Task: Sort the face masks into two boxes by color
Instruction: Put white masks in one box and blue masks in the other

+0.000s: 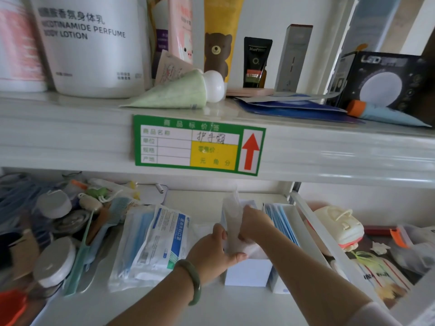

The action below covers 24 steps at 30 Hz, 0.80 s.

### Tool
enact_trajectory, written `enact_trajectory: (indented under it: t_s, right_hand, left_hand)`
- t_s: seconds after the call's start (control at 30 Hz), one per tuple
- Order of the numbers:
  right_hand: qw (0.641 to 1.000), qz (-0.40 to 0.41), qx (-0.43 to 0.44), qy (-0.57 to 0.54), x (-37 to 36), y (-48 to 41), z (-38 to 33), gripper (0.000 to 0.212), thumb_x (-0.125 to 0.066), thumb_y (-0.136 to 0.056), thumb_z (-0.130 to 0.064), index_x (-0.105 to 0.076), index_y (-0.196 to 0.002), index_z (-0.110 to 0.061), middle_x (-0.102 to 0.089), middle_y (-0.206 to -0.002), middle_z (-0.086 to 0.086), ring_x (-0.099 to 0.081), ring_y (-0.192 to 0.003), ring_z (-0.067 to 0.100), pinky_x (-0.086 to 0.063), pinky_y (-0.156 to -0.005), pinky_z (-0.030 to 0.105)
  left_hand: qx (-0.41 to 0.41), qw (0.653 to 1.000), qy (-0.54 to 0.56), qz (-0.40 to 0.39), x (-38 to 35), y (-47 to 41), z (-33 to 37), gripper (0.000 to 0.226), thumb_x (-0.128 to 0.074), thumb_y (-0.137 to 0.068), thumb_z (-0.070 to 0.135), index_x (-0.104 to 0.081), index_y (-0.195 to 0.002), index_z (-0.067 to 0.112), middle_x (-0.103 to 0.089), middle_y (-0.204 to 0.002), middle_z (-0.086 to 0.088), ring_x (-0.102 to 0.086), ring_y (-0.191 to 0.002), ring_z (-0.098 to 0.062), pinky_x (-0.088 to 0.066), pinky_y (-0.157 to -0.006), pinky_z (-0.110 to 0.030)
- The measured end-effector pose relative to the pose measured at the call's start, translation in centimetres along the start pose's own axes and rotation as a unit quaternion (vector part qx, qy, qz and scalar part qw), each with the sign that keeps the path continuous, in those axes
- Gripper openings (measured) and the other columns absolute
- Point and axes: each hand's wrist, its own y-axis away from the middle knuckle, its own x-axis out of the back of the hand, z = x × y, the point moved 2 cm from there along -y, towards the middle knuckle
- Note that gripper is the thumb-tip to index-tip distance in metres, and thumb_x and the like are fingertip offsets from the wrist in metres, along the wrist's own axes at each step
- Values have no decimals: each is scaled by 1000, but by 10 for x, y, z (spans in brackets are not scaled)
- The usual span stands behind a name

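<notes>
Gripped upright by left hand [211, 250] and right hand [251, 225]: white wrapped face masks [231, 215], likely for sliding into white cardboard box [247, 272]. Thin blue face masks [280, 222] filed at three o'clock.

Your bangle [191, 281] jade green, white masks [231, 222], white box [247, 271], blue masks [280, 222], label [164, 147] green-edged with yellow patch and red arrow [250, 151]

A shop: white shelving stocked with toiletries, with a green price tag [199, 145] on the shelf edge [70, 137].

Body lotion tub [94, 43], bear tube [217, 52], green price label [199, 144], combs [117, 211] below
</notes>
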Motion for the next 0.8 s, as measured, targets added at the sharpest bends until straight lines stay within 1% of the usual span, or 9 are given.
enact_trajectory:
  t_s: [0.07, 0.17, 0.3, 0.4, 0.5, 0.6, 0.67, 0.73, 0.8]
  right_hand:
    - [999, 16, -15, 27, 3, 1, 1, 68, -61, -85, -13, -24, -142, -8, -54, -126, 12, -59, -110, 27, -48, -78, 31]
    - [998, -3, -18, 55, -12, 8, -5, 68, -57, -90, -21, -20, -144, -5, -58, -121, 11, -62, -105, 22, -45, -74, 28]
    - [998, -38, -22, 43, -35, 14, -5, 54, -58, -88, -23, -37, -135, -3, -55, -121, 9, -61, -104, 22, -50, -84, 28]
    - [998, -8, -46, -46, -26, 7, 0, 55, -63, -83, -30, -43, -129, -7, -59, -115, 8, -62, -101, 23, -53, -83, 29]
    - [992, 66, -46, -92, -10, 1, 2, 45, -54, -88, -12, -42, -132, -10, -61, -119, 11, -61, -110, 27, -51, -85, 33]
    - [993, 83, -12, -88, -14, 1, 2, 51, -51, -88, -5, -39, -137, -15, -62, -118, 11, -61, -107, 28, -54, -84, 36]
    - [992, 79, -9, -98, -22, 0, 6, 53, -57, -89, -14, -37, -138, -16, -63, -118, 9, -62, -105, 27, -52, -78, 34]
    - [989, 92, -11, -116, -24, 1, 8, 53, -59, -89, -24, -37, -137, -16, -62, -118, 8, -61, -106, 26, -47, -73, 31]
    - [981, 141, -2, -132, -20, 4, 9, 50, -57, -88, -26, -40, -134, -16, -59, -123, 7, -58, -111, 25, -48, -79, 32]
  left_hand:
    - [-10, 1000, -3, -6, -2, -1, 0, 58, -60, -78, 63, -33, -114, 25, -66, -112, 5, -68, -90, -11, -54, -76, -17]
    - [-19, 999, 33, -15, -4, 0, 2, 54, -63, -78, 58, -36, -112, 25, -69, -112, 3, -69, -90, -12, -56, -80, -22]
    - [-7, 994, 95, -46, -2, -1, -7, 48, -69, -77, 52, -40, -108, 31, -64, -121, 6, -66, -87, -5, -54, -78, -18]
    - [18, 993, 102, -62, 3, -1, -23, 52, -69, -76, 52, -43, -115, 30, -59, -127, 6, -61, -93, -3, -51, -79, -17]
    - [32, 995, 40, -82, 1, 6, -39, 73, -74, -70, 52, -42, -130, 22, -54, -134, 4, -56, -115, -12, -47, -99, -26]
    - [31, 981, -151, -121, -13, 14, -50, 92, -73, -64, 61, -39, -137, 19, -48, -139, 0, -49, -124, -19, -41, -106, -32]
    - [29, 974, -193, -111, -18, 15, -51, 73, -67, -70, 59, -47, -127, 17, -56, -126, -1, -54, -112, -19, -45, -99, -32]
    - [37, 976, -190, -100, -19, 12, -51, 46, -62, -81, 41, -53, -118, 15, -62, -116, -3, -59, -103, -18, -49, -92, -30]
    - [40, 971, -217, -97, -19, 6, -51, 32, -56, -88, 22, -55, -118, 11, -64, -115, -6, -61, -103, -20, -49, -93, -30]
